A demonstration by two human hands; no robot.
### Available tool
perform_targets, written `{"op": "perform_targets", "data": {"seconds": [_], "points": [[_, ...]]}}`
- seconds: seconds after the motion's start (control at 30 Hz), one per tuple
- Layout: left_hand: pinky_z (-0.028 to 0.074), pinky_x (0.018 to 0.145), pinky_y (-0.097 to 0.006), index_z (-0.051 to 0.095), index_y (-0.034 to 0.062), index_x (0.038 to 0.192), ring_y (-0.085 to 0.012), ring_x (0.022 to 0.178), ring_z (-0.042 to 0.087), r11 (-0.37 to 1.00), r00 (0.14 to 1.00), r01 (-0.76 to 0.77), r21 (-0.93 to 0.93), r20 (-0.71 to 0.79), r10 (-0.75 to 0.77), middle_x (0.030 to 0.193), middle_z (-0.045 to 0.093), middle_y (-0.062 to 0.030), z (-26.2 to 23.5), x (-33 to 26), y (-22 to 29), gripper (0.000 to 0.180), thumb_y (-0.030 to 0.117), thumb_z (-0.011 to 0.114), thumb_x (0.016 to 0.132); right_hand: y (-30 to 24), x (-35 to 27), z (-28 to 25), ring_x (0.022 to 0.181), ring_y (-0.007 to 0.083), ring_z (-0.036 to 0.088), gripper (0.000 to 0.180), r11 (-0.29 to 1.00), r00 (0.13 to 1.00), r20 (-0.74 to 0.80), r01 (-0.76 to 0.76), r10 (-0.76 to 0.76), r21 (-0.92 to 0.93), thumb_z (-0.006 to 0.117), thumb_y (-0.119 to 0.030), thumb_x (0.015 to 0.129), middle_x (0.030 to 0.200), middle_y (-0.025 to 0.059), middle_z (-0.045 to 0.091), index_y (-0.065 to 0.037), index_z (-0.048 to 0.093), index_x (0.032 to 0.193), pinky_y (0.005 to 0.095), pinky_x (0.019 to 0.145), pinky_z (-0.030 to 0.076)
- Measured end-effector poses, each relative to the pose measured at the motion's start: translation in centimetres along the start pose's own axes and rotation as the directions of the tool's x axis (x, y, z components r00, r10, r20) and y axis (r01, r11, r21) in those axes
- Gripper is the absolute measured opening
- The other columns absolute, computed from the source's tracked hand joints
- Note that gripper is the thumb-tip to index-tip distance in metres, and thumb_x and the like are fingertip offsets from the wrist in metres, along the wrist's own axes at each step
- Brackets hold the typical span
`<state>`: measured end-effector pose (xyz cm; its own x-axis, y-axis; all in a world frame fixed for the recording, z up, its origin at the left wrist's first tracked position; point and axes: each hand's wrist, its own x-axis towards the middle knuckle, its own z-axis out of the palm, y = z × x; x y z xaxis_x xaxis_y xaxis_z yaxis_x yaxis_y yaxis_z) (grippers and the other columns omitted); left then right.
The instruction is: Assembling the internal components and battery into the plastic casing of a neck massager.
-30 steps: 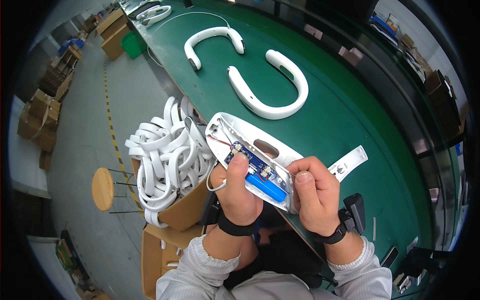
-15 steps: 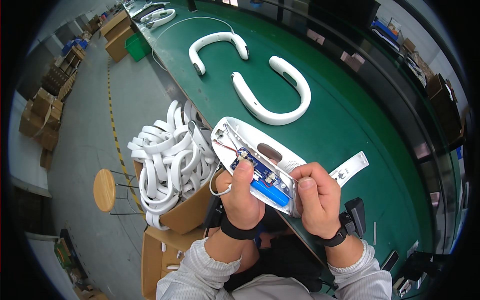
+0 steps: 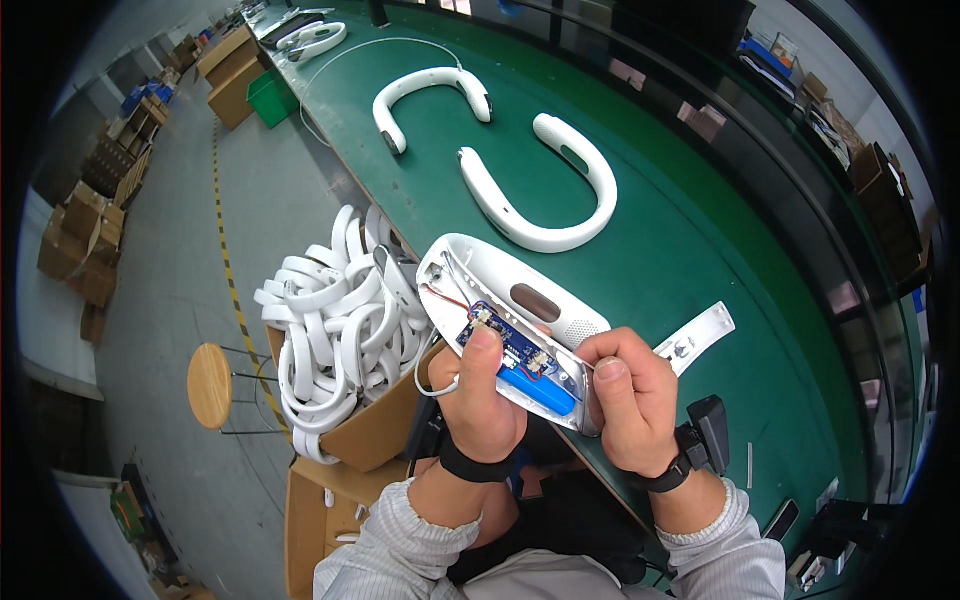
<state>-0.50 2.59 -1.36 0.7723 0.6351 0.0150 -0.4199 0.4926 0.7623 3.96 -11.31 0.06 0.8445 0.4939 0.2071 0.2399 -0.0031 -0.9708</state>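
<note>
An opened white neckband housing (image 3: 462,256) is held tilted above the table's near edge. Inside it show a blue circuit board (image 3: 512,346), thin red and dark wires and a blue cylindrical battery (image 3: 535,388). My left hand (image 3: 483,405) grips the housing from its near side, thumb pressed by the board, while a white cable loops beside the wrist. At the battery end, my right hand (image 3: 637,410) is closed, with thumb and forefinger pinched at the housing's rim; its other fingertips are hidden. Just beyond that hand lies a loose white curved cover (image 3: 705,332).
Two white U-shaped neckbands (image 3: 545,238) (image 3: 425,80) lie farther back on the green table (image 3: 660,240). At left, a cardboard box (image 3: 375,430) overflows with white curved pieces (image 3: 335,330), beside a round wooden stool (image 3: 209,386). A phone (image 3: 780,520) lies at right.
The view has shifted slightly. Both hands keep hold of the housing, which sits at nearly the same place and tilt; its far white side appears a little more open.
</note>
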Motion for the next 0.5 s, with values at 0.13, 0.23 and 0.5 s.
{"op": "perform_targets", "data": {"seconds": [0.13,0.23,0.5], "points": [[0.058,0.069,-0.035,0.059,-0.0064,0.105,-0.0249,0.076,0.069,1.0,1.0,0.004,-0.013,0.002,-0.004,0.091,0.069,-0.0218,-0.28,-0.04,-0.23,0.04,0.032,0.051,0.1,0.05,0.01,0.01,0.064,0.0151,0.058,0.034,1.0,1.0,0.001,0.014,-0.014,-0.016,0.05,-0.029,0.104,0.072,0.0079,0.063,0.002,0.063,0.098,0.0283,0.059,0.045],[0.059,0.068,-0.036,0.059,-0.0064,0.106,-0.0259,0.076,0.069,1.0,1.0,-0.006,-0.004,0.007,0.006,0.092,0.068,-0.0223,-0.39,-0.13,-0.27,0.04,0.033,0.051,0.1,0.17,0.05,-0.04,0.064,0.0158,0.059,0.035,1.0,1.0,0.004,0.018,-0.018,-0.021,0.05,-0.03,0.104,0.073,0.0085,0.063,0.002,0.063,0.097,0.0289,0.059,0.045],[0.059,0.069,-0.037,0.057,-0.0057,0.109,-0.0279,0.077,0.069,0.998,0.995,-0.054,0.04,0.087,0.051,0.094,0.067,-0.0227,-0.97,-0.1,-0.52,0.042,0.035,0.052,0.1,0.77,0.26,-0.07,0.065,0.0165,0.059,0.039,0.999,0.999,0.015,0.031,-0.031,-0.013,0.048,-0.033,0.104,0.073,0.0089,0.063,0.002,0.063,0.096,0.0292,0.06,0.045]]}}
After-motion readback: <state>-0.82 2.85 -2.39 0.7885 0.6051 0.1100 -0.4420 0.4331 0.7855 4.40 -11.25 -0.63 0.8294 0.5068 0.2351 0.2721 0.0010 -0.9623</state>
